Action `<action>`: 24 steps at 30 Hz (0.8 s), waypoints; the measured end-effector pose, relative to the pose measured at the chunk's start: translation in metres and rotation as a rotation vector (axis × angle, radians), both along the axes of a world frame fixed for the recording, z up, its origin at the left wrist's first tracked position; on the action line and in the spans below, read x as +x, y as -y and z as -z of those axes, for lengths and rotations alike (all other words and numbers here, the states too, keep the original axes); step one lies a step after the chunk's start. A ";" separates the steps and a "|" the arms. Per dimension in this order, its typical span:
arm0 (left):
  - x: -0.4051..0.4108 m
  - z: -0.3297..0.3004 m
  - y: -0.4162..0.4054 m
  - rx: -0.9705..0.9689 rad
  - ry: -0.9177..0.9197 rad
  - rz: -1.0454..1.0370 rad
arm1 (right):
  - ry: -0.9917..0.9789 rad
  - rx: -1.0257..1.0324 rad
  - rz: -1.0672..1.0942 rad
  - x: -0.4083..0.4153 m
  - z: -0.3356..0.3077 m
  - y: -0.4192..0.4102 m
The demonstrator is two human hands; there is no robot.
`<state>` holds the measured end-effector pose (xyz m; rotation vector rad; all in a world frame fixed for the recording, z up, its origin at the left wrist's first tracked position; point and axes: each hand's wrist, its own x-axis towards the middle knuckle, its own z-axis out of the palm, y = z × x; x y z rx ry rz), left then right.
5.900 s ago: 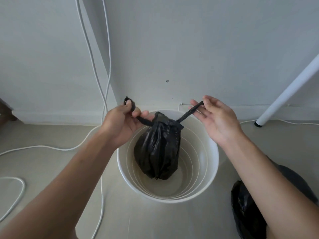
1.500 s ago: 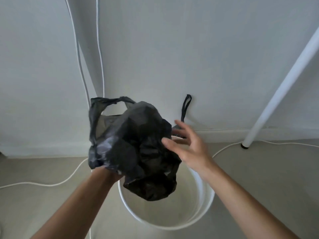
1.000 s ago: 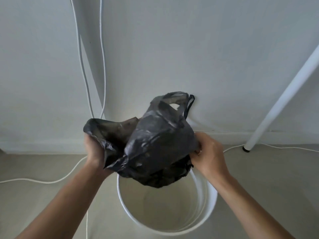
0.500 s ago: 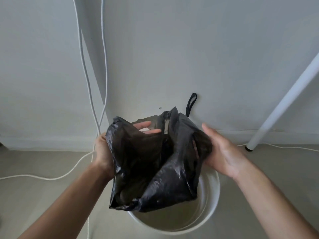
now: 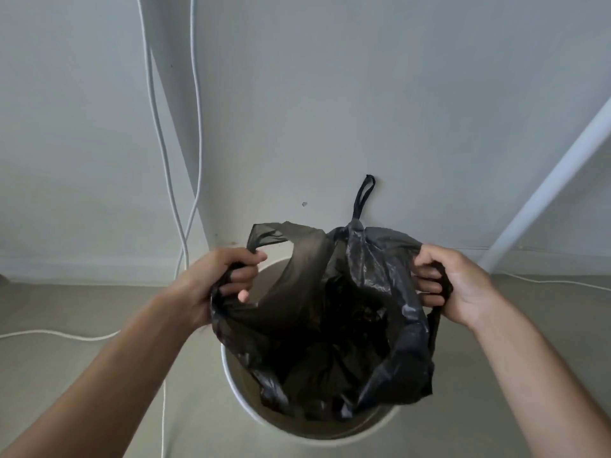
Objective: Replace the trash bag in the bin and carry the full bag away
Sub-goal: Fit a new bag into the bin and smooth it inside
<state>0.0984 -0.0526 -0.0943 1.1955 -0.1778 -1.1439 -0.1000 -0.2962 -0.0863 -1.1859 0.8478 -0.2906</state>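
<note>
A thin black trash bag (image 5: 330,312) hangs spread open over the white round bin (image 5: 238,395), its lower part inside the bin's mouth. My left hand (image 5: 218,279) grips the bag's left edge just below a loose handle loop. My right hand (image 5: 453,282) grips the right edge. A second handle loop (image 5: 363,196) sticks up against the wall behind. The bag hides most of the bin's inside. The full bag is out of view.
The bin stands on a beige floor against a white wall (image 5: 363,94). Two white cables (image 5: 172,160) run down the wall and along the floor at left. A slanted white leg (image 5: 545,190) comes down at right.
The bag was crumpled between my hands above the bin. Both hands have moved apart, stretching its mouth open, and the bag has dropped lower into the bin.
</note>
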 end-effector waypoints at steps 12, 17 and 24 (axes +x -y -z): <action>0.005 0.002 -0.017 0.110 0.286 -0.010 | -0.044 -0.201 -0.097 -0.001 0.008 -0.004; 0.007 0.002 -0.018 0.105 0.534 0.085 | -0.154 -0.362 -0.088 0.008 0.001 -0.010; -0.020 0.014 -0.002 0.926 1.513 0.218 | -0.630 -1.095 -0.210 0.011 0.005 -0.037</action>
